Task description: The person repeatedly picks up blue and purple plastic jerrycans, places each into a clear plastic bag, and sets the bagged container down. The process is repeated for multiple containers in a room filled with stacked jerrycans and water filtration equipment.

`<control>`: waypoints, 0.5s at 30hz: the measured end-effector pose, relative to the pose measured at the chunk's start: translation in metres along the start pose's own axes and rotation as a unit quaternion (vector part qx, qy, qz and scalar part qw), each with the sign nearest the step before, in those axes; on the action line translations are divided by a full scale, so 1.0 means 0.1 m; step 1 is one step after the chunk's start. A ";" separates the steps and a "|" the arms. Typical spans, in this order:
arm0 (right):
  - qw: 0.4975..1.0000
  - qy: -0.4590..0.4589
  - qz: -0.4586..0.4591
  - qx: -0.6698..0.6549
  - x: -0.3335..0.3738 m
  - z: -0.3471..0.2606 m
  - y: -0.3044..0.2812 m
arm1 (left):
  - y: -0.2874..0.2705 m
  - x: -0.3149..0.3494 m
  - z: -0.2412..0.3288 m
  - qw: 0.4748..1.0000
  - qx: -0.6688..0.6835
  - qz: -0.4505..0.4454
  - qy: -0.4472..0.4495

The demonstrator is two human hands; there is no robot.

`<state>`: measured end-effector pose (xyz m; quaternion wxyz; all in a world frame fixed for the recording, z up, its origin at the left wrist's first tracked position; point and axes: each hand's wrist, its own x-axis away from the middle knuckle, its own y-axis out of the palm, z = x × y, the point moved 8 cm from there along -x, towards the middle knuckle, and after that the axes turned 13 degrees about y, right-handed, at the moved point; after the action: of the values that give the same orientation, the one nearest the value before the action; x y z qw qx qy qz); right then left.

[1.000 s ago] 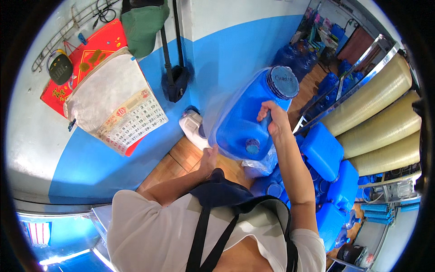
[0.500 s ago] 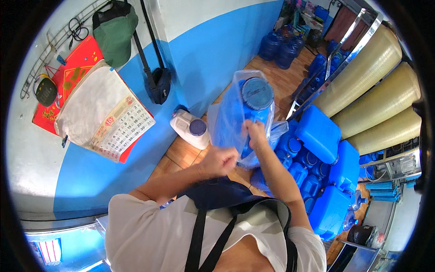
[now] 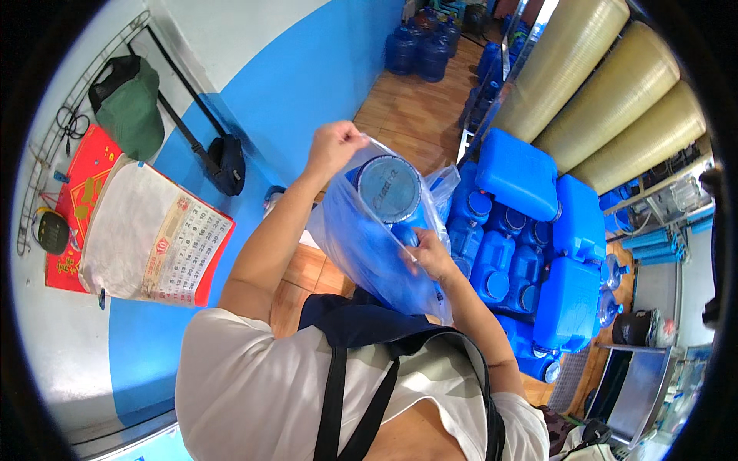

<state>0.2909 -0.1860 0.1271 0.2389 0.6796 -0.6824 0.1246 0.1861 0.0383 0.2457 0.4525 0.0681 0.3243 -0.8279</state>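
A blue water jug (image 3: 400,230) with a wide round cap (image 3: 390,188) stands in front of me inside a loose clear plastic bag (image 3: 346,238). My left hand (image 3: 335,147) is closed in a pinch on the bag's upper rim, left of the cap and raised above it. Just below the cap, my right hand (image 3: 432,255) is closed at the jug's handle, with the bag's film against its fingers. Bag film hides the jug's lower part. Behind my left forearm, a white jug (image 3: 273,196) is mostly covered.
Several blue containers (image 3: 493,276) crowd the floor to the right, some lying on others. Three tall yellowish cylinders (image 3: 607,84) lean behind them. Round blue bottles (image 3: 419,50) stand farther back. A calendar (image 3: 173,238), a green cap (image 3: 131,107) and a black bag (image 3: 225,165) hang on the left wall.
My left hand has gone up and away from me, drawing the bag's rim beside the cap. The view has shifted right, and the jug's cap shows closer and lower.
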 end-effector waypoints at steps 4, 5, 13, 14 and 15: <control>1.000 -0.030 -0.007 0.000 0.18 0.27 -0.08 | -0.24 -0.06 0.43 0.993 0.013 0.100 0.069; 0.999 -0.034 0.002 0.002 0.22 0.31 -0.12 | -0.27 -0.08 0.55 0.990 0.033 0.109 0.081; 0.998 -0.023 0.024 0.061 0.44 0.10 -0.03 | 0.35 -0.35 1.56 0.955 0.267 -0.012 0.128; 0.996 -0.036 0.021 0.080 0.42 0.07 -0.03 | 0.44 -0.39 1.57 0.947 0.305 -0.026 0.098; 0.994 -0.045 0.026 0.098 0.45 0.07 -0.05 | 0.51 -0.37 1.68 0.943 0.307 -0.038 0.121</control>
<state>0.2967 -0.2284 0.1427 0.1363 0.6865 -0.6946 0.1665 0.2786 -0.0563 0.3676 0.3352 0.2910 0.1088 -0.8895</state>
